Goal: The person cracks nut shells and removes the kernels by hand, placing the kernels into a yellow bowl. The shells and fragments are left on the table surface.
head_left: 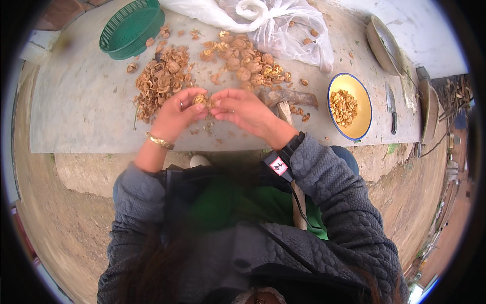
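Above the near part of the table, my left hand (177, 114) pinches a partly cracked walnut (200, 99) between thumb and fingers. My right hand (245, 112) meets it from the other side, its thumb and fingertips closed on the same walnut. Some of the nut is hidden behind the fingers. Just beyond my left hand lies a heap of broken walnut shells (164, 76). Past my right hand is a pile of walnuts (248, 61), some whole and some cracked. A hammer (291, 98) rests beside my right hand, its wooden handle running under my forearm.
A yellow blue-rimmed bowl (362, 96) with walnut kernels stands on the right. Farther right lie a black-handled knife (391, 109) and a shallow basin (383, 45). A green basket (132, 33) sits far left. At the back is a translucent plastic bag (291, 38).
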